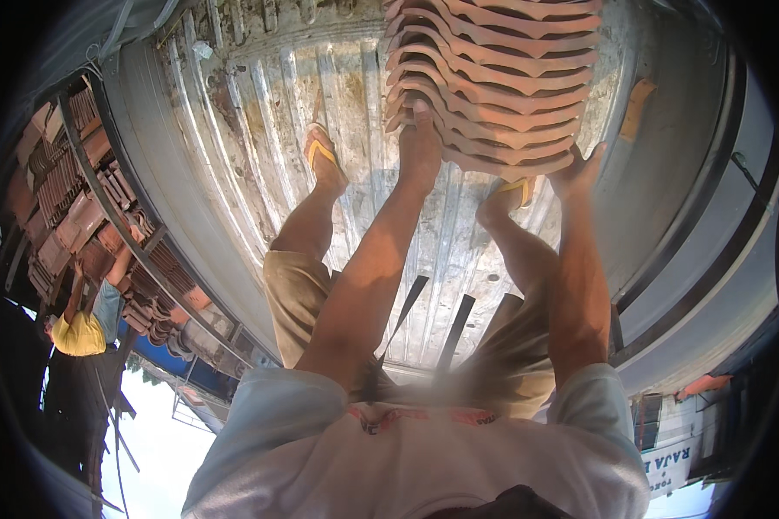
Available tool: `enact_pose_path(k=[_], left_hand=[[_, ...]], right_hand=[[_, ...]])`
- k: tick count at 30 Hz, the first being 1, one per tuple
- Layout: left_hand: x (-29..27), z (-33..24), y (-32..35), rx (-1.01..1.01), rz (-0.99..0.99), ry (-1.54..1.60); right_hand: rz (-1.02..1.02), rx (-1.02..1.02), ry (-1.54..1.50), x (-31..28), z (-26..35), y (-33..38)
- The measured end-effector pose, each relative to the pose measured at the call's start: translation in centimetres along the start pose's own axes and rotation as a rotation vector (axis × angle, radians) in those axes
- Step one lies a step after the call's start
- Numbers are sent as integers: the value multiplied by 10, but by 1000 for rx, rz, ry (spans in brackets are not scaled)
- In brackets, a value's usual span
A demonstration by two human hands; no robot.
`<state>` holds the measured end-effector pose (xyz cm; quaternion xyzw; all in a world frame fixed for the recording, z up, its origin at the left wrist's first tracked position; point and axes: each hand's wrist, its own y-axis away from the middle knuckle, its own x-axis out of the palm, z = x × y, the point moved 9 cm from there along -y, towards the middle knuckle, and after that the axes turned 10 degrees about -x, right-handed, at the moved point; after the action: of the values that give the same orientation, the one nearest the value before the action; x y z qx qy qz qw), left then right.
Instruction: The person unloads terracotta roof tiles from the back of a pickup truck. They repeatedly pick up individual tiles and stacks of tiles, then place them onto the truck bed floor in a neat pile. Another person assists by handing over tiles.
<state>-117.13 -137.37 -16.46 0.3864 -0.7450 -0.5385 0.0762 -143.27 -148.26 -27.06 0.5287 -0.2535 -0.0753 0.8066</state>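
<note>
A row of orange clay roof tiles, wavy-edged and packed closely together, stands on the truck bed ahead of me. At the row's near left end is my left hand, closed, with its thumb up against the tile edges and the other fingers mostly hidden. My right hand grips the near right corner of the same tiles; its thumb sticks out to the side and its fingers are partly hidden beneath. Both arms reach forward, at either side of the nearest tile.
I stand with feet apart on the ribbed metal truck bed, in yellow-strapped sandals. A side wall rises at the right, with a tile fragment near it. Beyond the left rail, a person in yellow reaches toward stacked tiles.
</note>
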Motion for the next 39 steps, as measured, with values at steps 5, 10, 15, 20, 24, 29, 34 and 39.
enact_pose_path(k=[5, 10, 15, 20, 24, 29, 34, 39], left_hand=[[15, -15, 16, 107, 91, 25], [1, -4, -7, 15, 127, 0], [4, 9, 1, 41, 295, 307], [-38, 46, 24, -33, 186, 166], [-147, 74, 75, -42, 83, 195], [-365, 29, 153, 7, -91, 348], [-568, 114, 187, -65, -445, 494], [-689, 175, 149, -100, -518, 195]], right_hand=[[-122, -258, 265, -3, -129, 46], [-126, -318, 506, 15, -48, 33], [-236, -4, 568, 12, 11, 70], [-67, -13, 848, -1, 20, 102], [123, -107, 1443, 44, 20, 162], [129, -109, 1610, 76, 5, 256], [452, -45, 1952, 111, -40, 271], [315, -141, 1995, 258, -143, 298]])
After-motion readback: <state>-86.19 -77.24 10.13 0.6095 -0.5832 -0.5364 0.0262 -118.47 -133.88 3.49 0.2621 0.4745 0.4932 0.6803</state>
